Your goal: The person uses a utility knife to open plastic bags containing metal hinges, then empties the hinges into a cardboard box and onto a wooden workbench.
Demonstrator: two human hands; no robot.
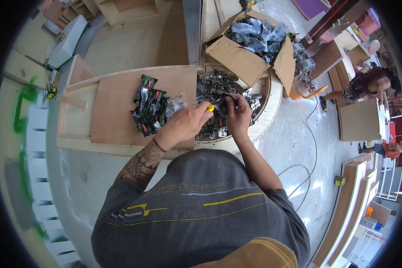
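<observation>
My left hand (186, 123) is closed around a small tool with a yellow end (210, 107); most of the tool is hidden in my fist. To its right, my right hand (239, 117) pinches a small dark metal piece that looks like a cabinet hinge (228, 97), largely covered by my fingers. Both hands are over a heap of metal cabinet hinges (219, 85), which fills the rounded end of a wooden frame. Black plastic packets (148, 107) lie on the wooden panel left of my hands, beside a crumpled clear bag (176, 103).
An open cardboard box (236, 56) full of plastic-wrapped packets stands beyond the heap. The plywood panel (111, 111) extends left. A cable (315, 134) crosses the floor at right, near a small can (339, 180). Two people (366, 85) are farther right, among wooden cabinets (359, 120).
</observation>
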